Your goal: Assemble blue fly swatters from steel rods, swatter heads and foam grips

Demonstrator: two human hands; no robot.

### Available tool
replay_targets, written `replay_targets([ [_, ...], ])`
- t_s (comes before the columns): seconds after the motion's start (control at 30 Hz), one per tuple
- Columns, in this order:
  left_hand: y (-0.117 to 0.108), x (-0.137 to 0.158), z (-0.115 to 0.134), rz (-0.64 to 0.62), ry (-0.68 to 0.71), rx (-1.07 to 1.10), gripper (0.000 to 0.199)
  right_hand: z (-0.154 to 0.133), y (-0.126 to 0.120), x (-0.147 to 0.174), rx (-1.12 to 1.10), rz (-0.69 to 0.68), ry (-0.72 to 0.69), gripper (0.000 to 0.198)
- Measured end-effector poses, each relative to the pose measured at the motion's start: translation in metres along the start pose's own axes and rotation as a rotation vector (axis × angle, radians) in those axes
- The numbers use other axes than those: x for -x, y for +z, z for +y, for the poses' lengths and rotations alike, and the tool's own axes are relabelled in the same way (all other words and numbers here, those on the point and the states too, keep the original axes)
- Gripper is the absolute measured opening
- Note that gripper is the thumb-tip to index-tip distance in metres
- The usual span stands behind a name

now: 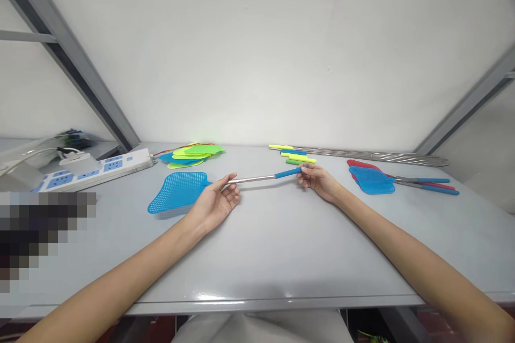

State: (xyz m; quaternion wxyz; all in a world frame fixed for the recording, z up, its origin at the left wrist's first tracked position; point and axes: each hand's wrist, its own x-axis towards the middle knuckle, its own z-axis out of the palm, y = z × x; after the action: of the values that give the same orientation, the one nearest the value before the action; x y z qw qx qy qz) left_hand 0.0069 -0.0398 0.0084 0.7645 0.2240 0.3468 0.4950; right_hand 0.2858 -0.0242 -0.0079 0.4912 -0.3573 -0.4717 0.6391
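Observation:
A blue fly swatter lies across both my hands just above the grey table, its mesh head to the left. My left hand pinches the metal rod close to the head between thumb and fingers. At the other end, my right hand grips the tip of the blue handle sleeve with its fingertips. Behind my right hand lie several loose handle sleeves, yellow, green and blue. Green and blue swatter heads are stacked behind my left hand.
At the right lie swatters with blue and red heads and rods attached. Bare metal rods run along the back wall. A white power strip with plugs stands at the left. Grey metal posts frame the table.

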Motion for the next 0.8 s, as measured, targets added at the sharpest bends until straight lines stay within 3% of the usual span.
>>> replay_targets([
  [0.57, 0.0012, 0.0024, 0.0006, 0.002, 0.01, 0.005, 0.023, 0.0005, 0.0013, 0.0005, 0.11, -0.011, 0.01, 0.014],
  [0.8, 0.0023, 0.0042, -0.0007, -0.054, -0.01, -0.036, 0.028, 0.0011, 0.009, 0.0003, 0.236, -0.022, 0.042, 0.027],
])
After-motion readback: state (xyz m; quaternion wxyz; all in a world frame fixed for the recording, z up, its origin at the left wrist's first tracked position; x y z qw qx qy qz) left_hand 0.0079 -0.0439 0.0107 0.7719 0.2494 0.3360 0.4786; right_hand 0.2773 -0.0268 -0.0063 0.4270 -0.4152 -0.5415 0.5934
